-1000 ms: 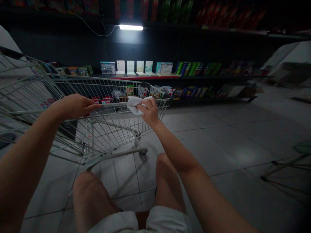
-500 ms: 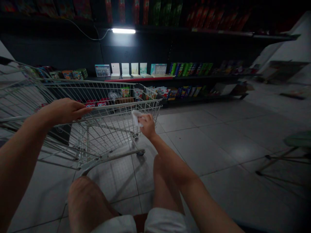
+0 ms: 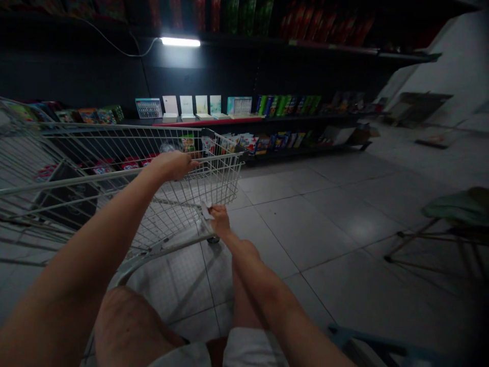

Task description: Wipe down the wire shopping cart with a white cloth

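Now left hand [image 3: 173,165] farther along cart rim [image 3: 76,181], fingers wrapping it; right hand [image 3: 220,218] lower, pinching white cloth [image 3: 207,210]

Dim light, dark shelving [image 3: 221,66] across the far side
A white tube lamp [image 3: 181,42] glows left of centre; grey tiled floor [image 3: 321,219], pale wall [image 3: 431,69] far right, green-topped folding stool [image 3: 451,208] right.

Standing in the room, I counted two hands, one left hand [image 3: 173,165] and one right hand [image 3: 220,219]; one cloth [image 3: 206,210]; one cart [image 3: 118,174]; one lit lamp [image 3: 181,42]; four upright cards [image 3: 187,105]; two pale-blue boxes [image 3: 148,108]. The bottles [image 3: 248,16] overhead were too dim to count.
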Available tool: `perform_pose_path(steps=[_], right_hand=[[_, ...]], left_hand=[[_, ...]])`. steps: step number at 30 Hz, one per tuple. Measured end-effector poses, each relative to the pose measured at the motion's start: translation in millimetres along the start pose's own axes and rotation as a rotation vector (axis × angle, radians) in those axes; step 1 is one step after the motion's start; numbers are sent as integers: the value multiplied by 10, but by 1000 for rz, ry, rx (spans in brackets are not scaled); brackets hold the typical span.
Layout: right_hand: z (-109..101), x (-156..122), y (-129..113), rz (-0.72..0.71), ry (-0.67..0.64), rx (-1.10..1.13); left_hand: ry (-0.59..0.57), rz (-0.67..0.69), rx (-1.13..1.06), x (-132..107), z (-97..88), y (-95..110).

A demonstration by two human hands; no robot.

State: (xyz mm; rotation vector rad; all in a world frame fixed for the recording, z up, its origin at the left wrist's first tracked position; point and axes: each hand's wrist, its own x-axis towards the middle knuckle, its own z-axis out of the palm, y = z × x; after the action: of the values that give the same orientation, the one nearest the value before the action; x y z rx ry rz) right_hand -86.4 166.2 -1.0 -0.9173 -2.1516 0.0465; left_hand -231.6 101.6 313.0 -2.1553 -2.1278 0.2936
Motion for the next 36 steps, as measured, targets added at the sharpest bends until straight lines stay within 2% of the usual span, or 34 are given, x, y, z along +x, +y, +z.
perform_pose_path(steps=[1, 3, 5, 6, 7, 9, 12, 14, 16, 18, 20, 22, 26, 29, 31, 36], right_hand=[[-111, 113, 75, 62, 52, -5], [-319, 463, 187, 193, 239, 5], [-428, 814, 226, 240, 419, 48], [-431, 925, 218, 237, 466, 74], [-401, 968, 198, 229, 475, 93], [-272, 843, 157, 228, 385, 99], [-70, 369, 209, 258, 227, 102], [-46, 154, 327, 290, 198, 110], [-122, 174, 457, 357, 230, 97], [-238, 382, 554, 414, 268, 94], [-338, 607, 600, 427, 270, 135], [-410, 674, 618, 414, 248, 186], [-518, 298, 729, 428, 222, 215], [-606, 101, 827, 524, 288, 208], [-665, 207, 813, 572, 378, 205], [-866, 907, 538, 526, 531, 284]], left_hand=[[-3, 0, -2, 22, 17, -2], [0, 0, -8, 29, 37, -27], [3, -1, -12, 6, 41, -53], [3, -2, -12, -12, 40, -61], [4, -6, -11, -32, 38, -65], [16, -20, -2, -77, 35, -66], [38, -34, 12, -139, 38, -68], [32, -37, 14, -166, 43, -82], [13, -50, 21, -183, 54, -106], [-2, -64, 36, -201, 72, -137], [11, -60, 56, -233, 95, -173], [34, -46, 73, -282, 118, -211], [37, -32, 92, -389, 146, -282], [9, -32, 67, -460, 143, -315], [1, -42, 56, -511, 137, -328], [19, -24, 62, -665, 152, -374]])
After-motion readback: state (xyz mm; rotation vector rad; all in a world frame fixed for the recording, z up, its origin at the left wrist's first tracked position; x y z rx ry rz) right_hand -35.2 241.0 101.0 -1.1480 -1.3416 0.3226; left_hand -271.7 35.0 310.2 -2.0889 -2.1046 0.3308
